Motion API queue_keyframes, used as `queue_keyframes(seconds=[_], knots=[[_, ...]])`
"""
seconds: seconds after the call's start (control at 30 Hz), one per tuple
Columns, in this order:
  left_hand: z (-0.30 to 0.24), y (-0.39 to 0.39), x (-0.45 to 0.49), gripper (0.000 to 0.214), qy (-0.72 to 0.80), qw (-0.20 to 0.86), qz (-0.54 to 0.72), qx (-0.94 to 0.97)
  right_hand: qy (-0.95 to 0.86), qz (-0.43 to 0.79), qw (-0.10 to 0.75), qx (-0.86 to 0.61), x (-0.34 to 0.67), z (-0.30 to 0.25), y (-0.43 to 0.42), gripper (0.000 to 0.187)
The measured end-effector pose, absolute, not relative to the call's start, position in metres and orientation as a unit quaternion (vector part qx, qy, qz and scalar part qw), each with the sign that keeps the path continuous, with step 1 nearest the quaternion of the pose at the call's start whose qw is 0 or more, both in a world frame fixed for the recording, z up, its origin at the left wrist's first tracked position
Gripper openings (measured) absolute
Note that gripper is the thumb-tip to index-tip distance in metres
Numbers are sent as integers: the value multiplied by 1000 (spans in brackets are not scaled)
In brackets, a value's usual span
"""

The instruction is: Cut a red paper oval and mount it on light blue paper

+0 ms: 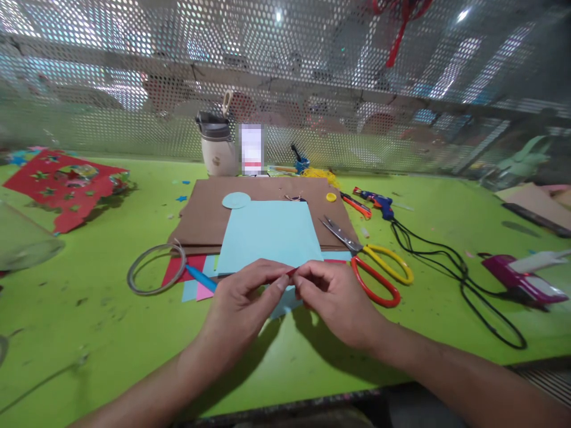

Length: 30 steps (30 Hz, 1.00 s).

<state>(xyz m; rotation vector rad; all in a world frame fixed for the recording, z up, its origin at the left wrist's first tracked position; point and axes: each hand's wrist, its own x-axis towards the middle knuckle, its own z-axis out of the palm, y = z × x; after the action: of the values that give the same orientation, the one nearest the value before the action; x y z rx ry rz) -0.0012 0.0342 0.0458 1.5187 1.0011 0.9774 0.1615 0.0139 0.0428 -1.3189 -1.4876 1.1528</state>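
Note:
My left hand (252,303) and my right hand (332,300) meet over the near edge of a light blue sheet of paper (271,235). Between the pinched fingertips of both shows a small red piece (291,271), mostly covered, so its shape is unclear. A pair of scissors (357,246) with one red and one yellow handle lies beside my right hand, blades partly apart. By my left hand are a blue pen-like stick (200,277) and a coil of grey wire or tape (156,290). A pale blue paper disc (237,200) touches the sheet's far left corner.
Brown cardboard (200,220) lies under the sheet on the green table (147,345). Behind stand a white jug (217,151) and a lit phone (251,148). A glue gun (378,202), a corded purple device (521,279) and a utility knife (355,205) are right; red star-cut paper (84,202) is left.

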Motion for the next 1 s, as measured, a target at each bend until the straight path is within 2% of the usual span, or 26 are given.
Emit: queue_keyframes(seconds=[0.07,0.23,0.37,0.47,0.63,0.83,1.0], knots=[[45,37,-4,18,424,555,387,602,-598,449,410,-522,163,44,15,17],[41,43,-11,23,418,706,353,449,-628,335,446,-543,169,47,17,16],[39,42,-8,32,395,741,357,409,-598,480,392,-508,171,42,18,20],[41,41,-6,47,361,766,377,374,-564,508,406,-509,172,39,18,25],[41,40,-7,20,373,752,367,400,-539,522,420,-510,174,37,18,29],[34,42,-8,11,402,740,364,398,-534,540,415,-501,175,39,18,28],[36,41,-5,9,414,735,354,404,-547,542,411,-488,171,42,20,19]])
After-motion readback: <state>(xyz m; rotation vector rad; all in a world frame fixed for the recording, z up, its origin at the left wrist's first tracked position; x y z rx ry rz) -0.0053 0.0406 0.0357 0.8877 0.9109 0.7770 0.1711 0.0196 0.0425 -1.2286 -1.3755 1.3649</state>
